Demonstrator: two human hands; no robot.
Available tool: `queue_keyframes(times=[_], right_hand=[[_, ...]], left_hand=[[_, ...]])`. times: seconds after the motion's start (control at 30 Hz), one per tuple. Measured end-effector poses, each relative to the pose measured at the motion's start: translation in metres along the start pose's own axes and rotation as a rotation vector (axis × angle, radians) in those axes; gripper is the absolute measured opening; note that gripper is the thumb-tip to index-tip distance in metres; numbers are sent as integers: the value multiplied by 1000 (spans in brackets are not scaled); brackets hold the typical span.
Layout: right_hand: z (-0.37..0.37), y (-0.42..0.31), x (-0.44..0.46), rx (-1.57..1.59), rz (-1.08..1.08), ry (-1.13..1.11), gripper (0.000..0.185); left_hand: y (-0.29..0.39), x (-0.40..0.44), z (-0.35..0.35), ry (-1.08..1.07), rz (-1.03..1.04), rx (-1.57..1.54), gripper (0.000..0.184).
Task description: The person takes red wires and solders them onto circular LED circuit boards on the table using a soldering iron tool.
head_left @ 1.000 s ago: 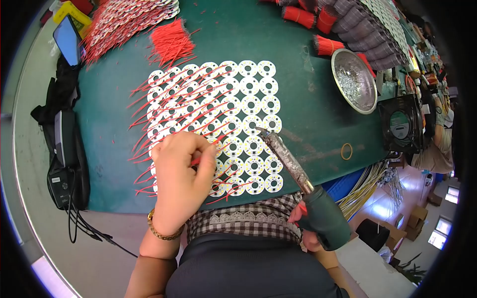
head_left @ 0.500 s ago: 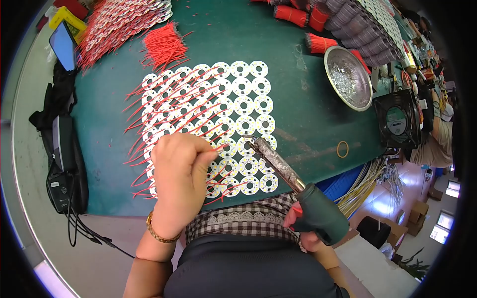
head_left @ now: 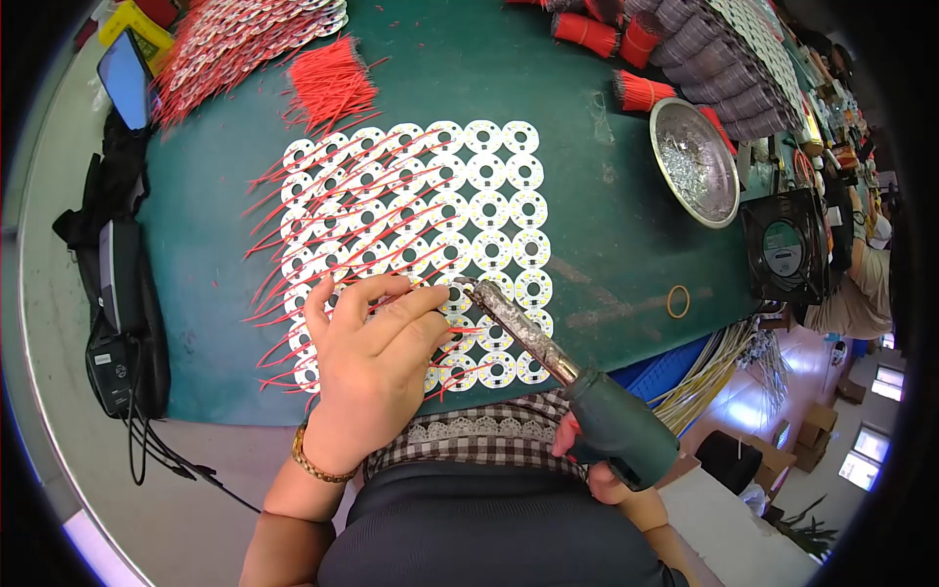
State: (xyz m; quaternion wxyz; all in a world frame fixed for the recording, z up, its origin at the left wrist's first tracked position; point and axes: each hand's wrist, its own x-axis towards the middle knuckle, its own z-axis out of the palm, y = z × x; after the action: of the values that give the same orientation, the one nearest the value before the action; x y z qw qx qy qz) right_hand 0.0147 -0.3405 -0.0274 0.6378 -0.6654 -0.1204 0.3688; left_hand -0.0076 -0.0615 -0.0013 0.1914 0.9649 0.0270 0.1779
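Round white LED boards (head_left: 491, 209) lie in a grid on the green mat, with red wires across most of the left and middle ones. My left hand (head_left: 377, 357) is over the lower part of the grid, its fingers apart and reaching over boards and wires; its fingertips partly hide what lies under them. In my right hand (head_left: 604, 479) is a green-handled soldering iron (head_left: 626, 426), its finger on a red trigger. The iron's tip rests at or just above a board close to my left fingertips; whether it touches cannot be made out.
Loose red wires (head_left: 333, 83) are heaped behind the grid, beside stacked wired boards (head_left: 235, 44). A metal bowl (head_left: 696, 161) with shiny bits stands at right, near a black fan (head_left: 785, 247) and a rubber band (head_left: 678, 301). Bundled wires (head_left: 585, 34) lie at the back.
My left hand has gone from a pinch on a red wire to spread fingers, shifting slightly right. The iron's tip has moved left and slightly down, onto the neighbouring board. The view has shifted slightly.
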Motion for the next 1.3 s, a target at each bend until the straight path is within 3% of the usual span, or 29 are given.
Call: queue_keyframes(times=[0.13, 0.17, 0.23, 1.13, 1.27, 1.3], right_hand=[[-6, 2, -1, -65, 75, -33, 91], [-7, 3, -1, -116, -18, -36, 63], [-10, 6, -1, -165, -110, -41, 37], [-14, 14, 3, -569, -246, -112, 62], [-12, 3, -4, 409, 389, 90, 44], [-11, 3, -5, 532, 467, 112, 42]], left_hand=[[2, -2, 0, 23, 24, 15, 12], [2, -2, 1, 22, 23, 16, 12], [2, -1, 2, 23, 19, 18, 13], [3, -1, 4, 56, 23, 43, 14], [4, -1, 4, 49, 19, 38, 14], [4, -1, 3, 45, 15, 38, 14]])
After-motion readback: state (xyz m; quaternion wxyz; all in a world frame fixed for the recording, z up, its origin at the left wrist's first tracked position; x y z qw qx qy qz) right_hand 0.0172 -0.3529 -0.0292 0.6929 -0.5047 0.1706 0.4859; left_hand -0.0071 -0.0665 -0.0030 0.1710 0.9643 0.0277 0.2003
